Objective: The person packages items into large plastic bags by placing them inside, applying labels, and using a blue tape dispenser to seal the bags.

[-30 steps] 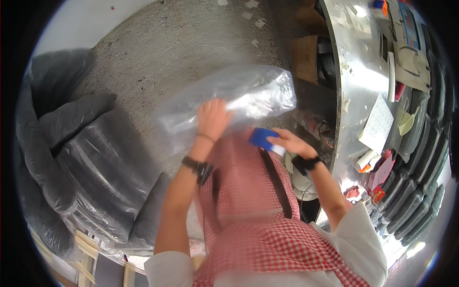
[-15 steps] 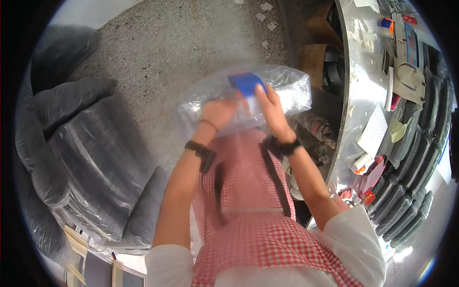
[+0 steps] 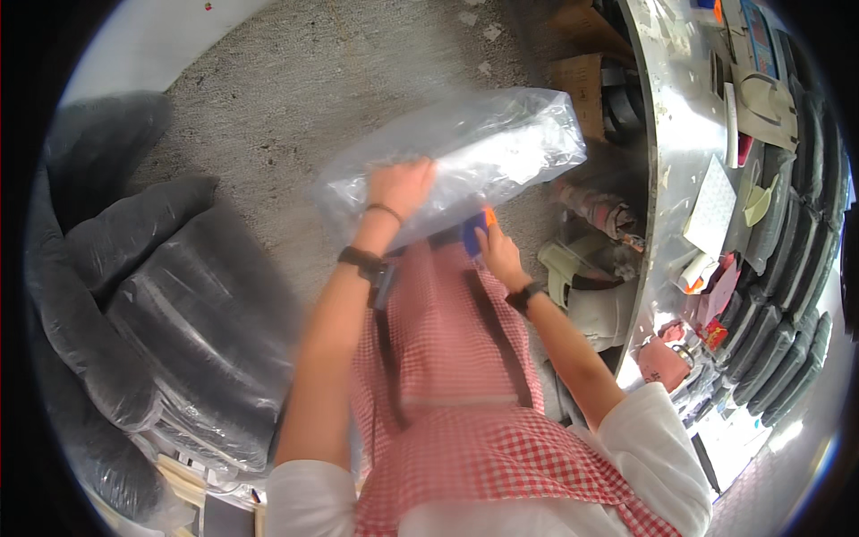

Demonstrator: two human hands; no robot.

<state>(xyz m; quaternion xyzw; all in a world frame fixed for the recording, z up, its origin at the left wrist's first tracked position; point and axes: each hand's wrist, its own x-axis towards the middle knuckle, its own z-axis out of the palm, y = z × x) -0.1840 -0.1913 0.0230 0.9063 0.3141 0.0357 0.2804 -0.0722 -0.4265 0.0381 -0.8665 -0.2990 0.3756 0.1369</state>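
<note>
A bulky bundle in clear plastic (image 3: 488, 152) lies across in front of me, shiny and tilted up toward the right. My left hand (image 3: 400, 190) is closed on its near left part, with the fingertips partly hidden. Below the bundle's near edge, my right hand (image 3: 504, 259) grips a small blue and orange object (image 3: 473, 234) that looks like a tape dispenser. It is held close to my red checked apron (image 3: 465, 358), apart from my left hand. Motion blurs its details.
On the left, large dark bundles in plastic (image 3: 206, 313) are piled up. To the right runs a metal-topped table (image 3: 667, 192) with a white sheet (image 3: 711, 208), a beige bag (image 3: 765, 107) and several dark wrapped packs (image 3: 761, 345). A cardboard box (image 3: 577, 85) and cloth items sit beneath it.
My right hand has pulled the blue and orange object from over the bundle down toward my apron. The left hand has shifted slightly up, and the bundle has tilted.
</note>
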